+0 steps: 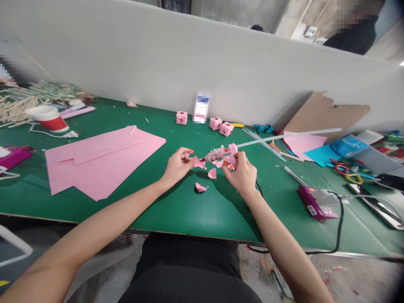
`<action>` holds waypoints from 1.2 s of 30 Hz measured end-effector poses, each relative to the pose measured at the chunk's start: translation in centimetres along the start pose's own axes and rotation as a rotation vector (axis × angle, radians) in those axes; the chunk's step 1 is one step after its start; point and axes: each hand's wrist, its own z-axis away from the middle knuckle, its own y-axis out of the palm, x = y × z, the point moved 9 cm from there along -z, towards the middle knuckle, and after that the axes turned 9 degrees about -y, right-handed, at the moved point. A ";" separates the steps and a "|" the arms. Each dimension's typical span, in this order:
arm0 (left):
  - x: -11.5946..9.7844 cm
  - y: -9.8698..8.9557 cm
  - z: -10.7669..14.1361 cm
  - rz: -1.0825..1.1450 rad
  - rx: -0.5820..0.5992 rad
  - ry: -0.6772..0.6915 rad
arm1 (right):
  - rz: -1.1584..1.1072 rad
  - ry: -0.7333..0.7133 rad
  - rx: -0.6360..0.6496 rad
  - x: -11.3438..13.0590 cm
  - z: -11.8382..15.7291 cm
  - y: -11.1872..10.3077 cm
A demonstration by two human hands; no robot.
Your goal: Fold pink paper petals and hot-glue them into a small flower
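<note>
My left hand pinches a small cut piece of pink paper near the middle of the green table. Closed around a pink glue gun, my right hand points its nozzle left, at the paper piece. A long clear glue stick extends from the gun's back toward the right. Two curved pink scraps, one close below the nozzle and another nearer me, lie on the table. Some more pink paper lies under the gun, partly hidden by it and my right hand.
Large pink sheets lie left. Pink paper cubes stand at the back by a small card. A paper cup and wooden sticks are far left; cardboard, scissors, a purple power strip and a phone are right.
</note>
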 end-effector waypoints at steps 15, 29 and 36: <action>0.1 0.0 0.0 -0.027 -0.001 0.023 | -0.006 -0.046 -0.044 0.4 0.0 -0.4; -0.1 0.2 0.0 -0.054 0.007 0.035 | -0.002 -0.083 -0.065 0.8 0.1 -0.4; 0.2 0.2 -0.1 -0.051 0.001 0.033 | -0.004 -0.089 -0.095 0.8 0.2 -0.7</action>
